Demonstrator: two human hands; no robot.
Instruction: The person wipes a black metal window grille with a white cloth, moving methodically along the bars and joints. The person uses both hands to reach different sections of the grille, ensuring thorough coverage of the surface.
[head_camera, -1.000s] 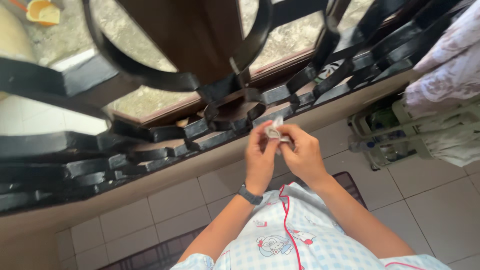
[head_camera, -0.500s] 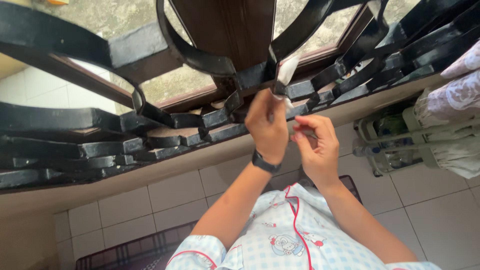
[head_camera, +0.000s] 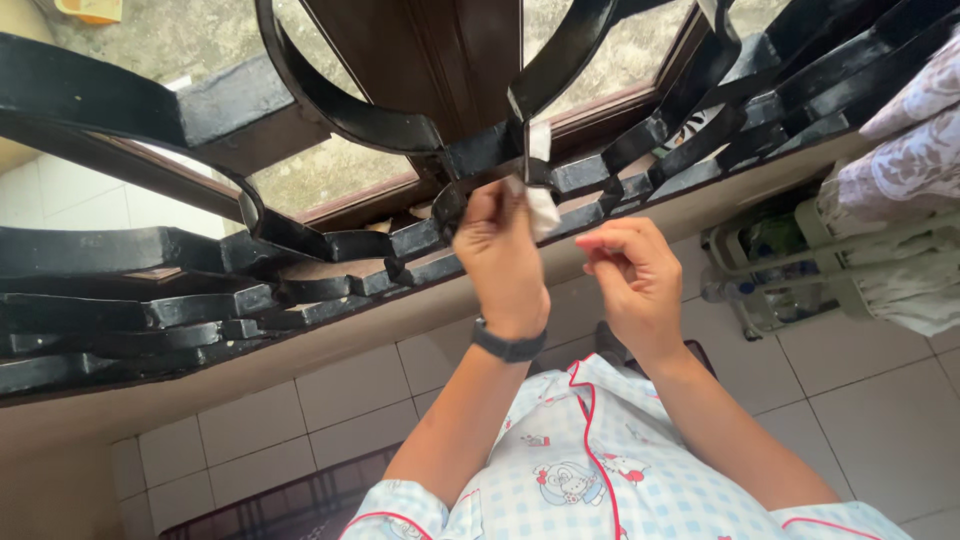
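Small white crumpled wipe (head_camera: 540, 205), pressed against black iron window grille (head_camera: 480, 155), partly folded

Pale tiled floor (head_camera: 880, 410), green rack (head_camera: 800, 270) with lace cloth (head_camera: 900, 140), dark mat (head_camera: 300, 500), wooden window frame (head_camera: 440, 60)

A home is showing here: a black iron window grille (head_camera: 330, 110) is running across, floor tiles (head_camera: 880, 400) and hanging laundry (head_camera: 900, 150) at right.

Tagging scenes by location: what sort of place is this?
Probably a home, indoors at a window. Signs: black iron window grille over a wooden frame, tiled wall below it, and a rack with laundry. Left hand presses a white wipe to the grille.
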